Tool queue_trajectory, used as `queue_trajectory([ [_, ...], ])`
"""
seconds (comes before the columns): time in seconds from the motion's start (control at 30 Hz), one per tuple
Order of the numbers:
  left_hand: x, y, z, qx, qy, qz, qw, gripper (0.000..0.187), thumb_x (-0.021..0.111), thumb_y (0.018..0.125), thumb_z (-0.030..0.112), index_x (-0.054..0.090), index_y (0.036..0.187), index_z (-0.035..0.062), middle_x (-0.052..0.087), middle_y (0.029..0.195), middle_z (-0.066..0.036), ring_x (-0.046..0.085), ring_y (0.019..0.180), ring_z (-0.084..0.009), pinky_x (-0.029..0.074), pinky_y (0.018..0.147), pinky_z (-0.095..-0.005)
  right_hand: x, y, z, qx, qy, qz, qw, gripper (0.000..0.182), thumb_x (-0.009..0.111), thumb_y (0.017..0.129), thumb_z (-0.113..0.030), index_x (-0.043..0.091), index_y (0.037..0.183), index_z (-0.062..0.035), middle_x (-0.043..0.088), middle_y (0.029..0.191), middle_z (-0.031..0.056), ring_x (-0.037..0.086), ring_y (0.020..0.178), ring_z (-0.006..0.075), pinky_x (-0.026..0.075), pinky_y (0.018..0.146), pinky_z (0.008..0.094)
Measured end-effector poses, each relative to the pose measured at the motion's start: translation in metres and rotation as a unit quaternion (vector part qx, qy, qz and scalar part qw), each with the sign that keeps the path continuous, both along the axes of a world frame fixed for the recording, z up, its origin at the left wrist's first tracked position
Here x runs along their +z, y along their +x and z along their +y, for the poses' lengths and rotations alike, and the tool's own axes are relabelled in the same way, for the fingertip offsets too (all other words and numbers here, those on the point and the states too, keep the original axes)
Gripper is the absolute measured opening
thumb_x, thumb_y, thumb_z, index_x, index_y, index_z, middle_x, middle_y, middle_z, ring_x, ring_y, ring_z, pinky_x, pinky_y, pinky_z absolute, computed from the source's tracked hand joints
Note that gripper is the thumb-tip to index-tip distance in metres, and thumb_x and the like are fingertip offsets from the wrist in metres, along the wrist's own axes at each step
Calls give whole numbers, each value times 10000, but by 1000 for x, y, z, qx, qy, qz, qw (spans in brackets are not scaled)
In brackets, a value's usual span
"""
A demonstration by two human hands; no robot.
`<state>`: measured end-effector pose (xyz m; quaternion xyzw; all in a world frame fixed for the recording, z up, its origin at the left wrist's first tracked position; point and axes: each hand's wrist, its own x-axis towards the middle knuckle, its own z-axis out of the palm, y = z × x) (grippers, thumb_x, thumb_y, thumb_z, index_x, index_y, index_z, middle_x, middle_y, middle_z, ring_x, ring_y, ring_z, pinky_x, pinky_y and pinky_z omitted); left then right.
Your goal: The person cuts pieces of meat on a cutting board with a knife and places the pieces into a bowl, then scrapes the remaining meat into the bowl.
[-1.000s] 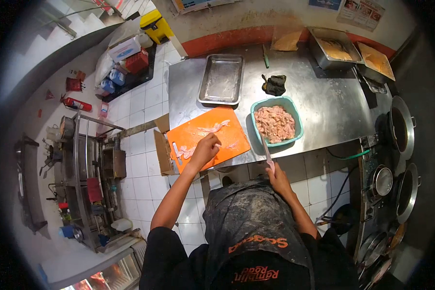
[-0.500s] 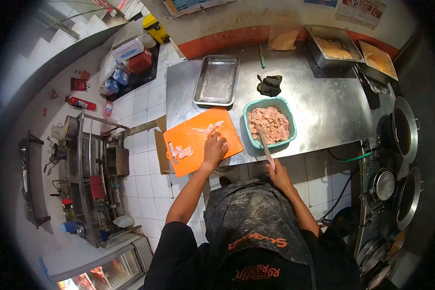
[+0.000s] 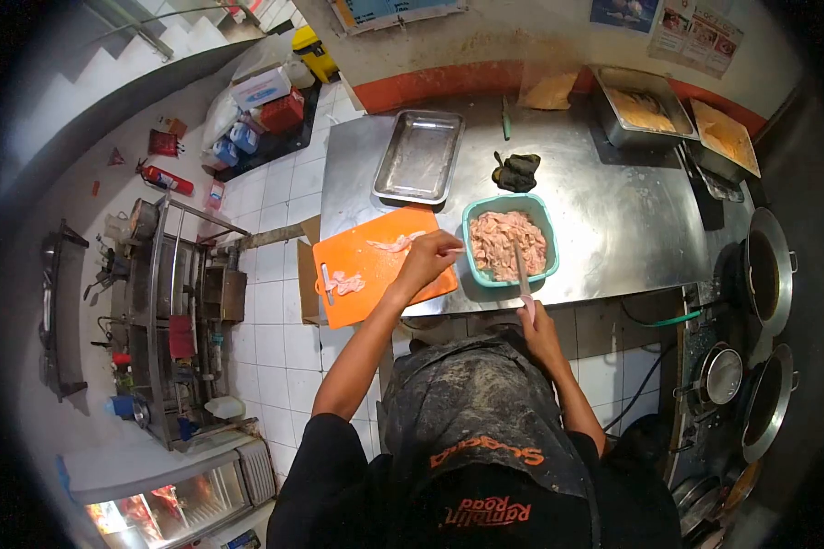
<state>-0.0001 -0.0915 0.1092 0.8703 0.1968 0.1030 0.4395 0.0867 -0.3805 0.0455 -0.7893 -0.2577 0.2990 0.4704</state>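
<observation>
My left hand is raised over the right edge of the orange cutting board, beside the tub. Its fingers are pinched together, with a small pale piece of meat at the tips. My right hand grips the pink handle of a knife, whose blade reaches over the meat in the tub. The turquoise tub holds a heap of raw pink meat. On the board lie a meat strip, a small meat pile and a white-handled tool.
An empty metal tray stands behind the board. Behind the tub are a dark cloth and a green-handled knife. Two metal pans with orange-brown contents sit at the back right. Woks line the right side.
My left hand has lifted from the board and moved right toward the tub, with a small piece in its fingers. The knife in my right hand has shifted right. The view has shifted slightly.
</observation>
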Motion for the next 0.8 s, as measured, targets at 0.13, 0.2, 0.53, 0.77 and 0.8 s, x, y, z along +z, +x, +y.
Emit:
queue_trajectory([
  [0.13,18,35,11,-192,0,-61,979,424,689,810,42,666,1233,63,653,1278,-141,604,1205,-278,484,998,-371,-7,14,-9,-28,15,-23,999,354,524,1009,-296,539,1254,-41,640,859,196,634,791,347,472,696,409],
  [0.2,10,34,32,-156,-38,-24,987,457,706,800,52,653,1254,65,602,1346,-151,567,1254,-283,464,1024,-382,9,16,-12,-39,10,-13,999,397,496,1019,-316,520,1318,-55,663,930,247,665,881,413,488,757,439],
  [0.53,-87,-81,81,55,266,144,952,145,659,811,147,661,853,9,667,1046,-206,625,1020,-365,487,845,-478,-3,-7,-9,-71,35,6,997,404,523,1020,-345,538,1291,-46,590,780,123,579,684,232,448,621,369],
  [0.77,-91,-131,50,47,189,78,978,102,584,842,85,633,869,0,655,886,-209,641,756,-437,504,694,-518,8,-35,74,128,-52,-10,990,379,512,1015,-312,491,1301,-65,675,960,283,644,934,486,489,717,502],
  [0.8,-94,-139,51,37,183,73,980,85,586,849,82,637,871,17,646,901,-177,628,787,-428,506,710,-501,10,-39,88,154,-52,-42,986,381,516,1011,-307,487,1308,-70,671,925,292,643,899,494,484,706,526],
])
